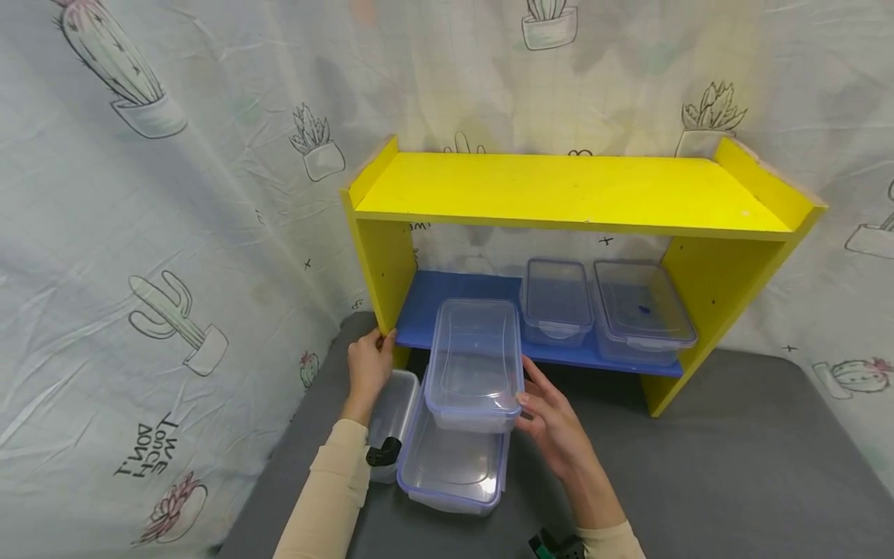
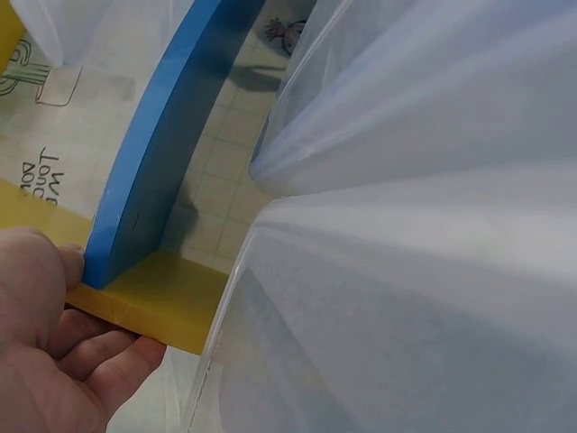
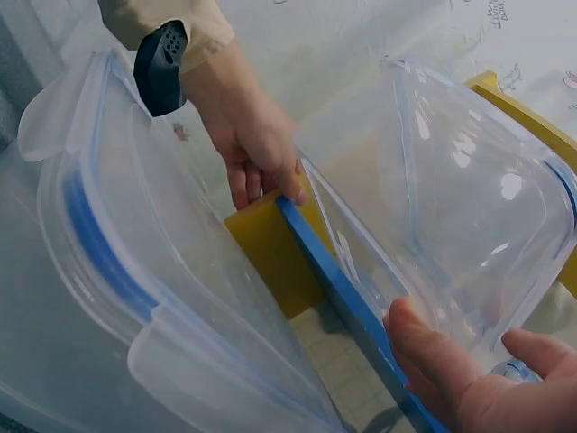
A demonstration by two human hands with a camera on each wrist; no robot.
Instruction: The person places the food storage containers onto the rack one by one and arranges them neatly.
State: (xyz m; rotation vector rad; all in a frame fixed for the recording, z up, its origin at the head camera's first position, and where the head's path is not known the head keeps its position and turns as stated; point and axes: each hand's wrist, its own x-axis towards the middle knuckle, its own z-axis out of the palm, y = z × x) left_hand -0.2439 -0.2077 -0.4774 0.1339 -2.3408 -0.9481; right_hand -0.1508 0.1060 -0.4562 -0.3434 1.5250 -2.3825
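Observation:
My left hand (image 1: 369,363) pinches the front edge of the yellow side panel (image 2: 149,302), just where the blue shelf board (image 1: 457,287) meets it. With thumb and fingers, my right hand (image 1: 555,427) holds the right side of a clear plastic food container (image 1: 475,349) near its front corner. This container has a bluish lid and is tilted, its far part overlapping the blue board in the head view. Below it, a larger lidded container (image 1: 454,470) stands on the grey table. Another clear container (image 1: 393,407) is beside that one, partly hidden by my left forearm.
Two lidded containers, a narrower one (image 1: 556,299) and a wider one (image 1: 642,307), sit on the right half of the blue board. The yellow top shelf (image 1: 573,190) spans above them. A cactus-print curtain (image 1: 230,233) hangs behind and left of the grey table (image 1: 740,458).

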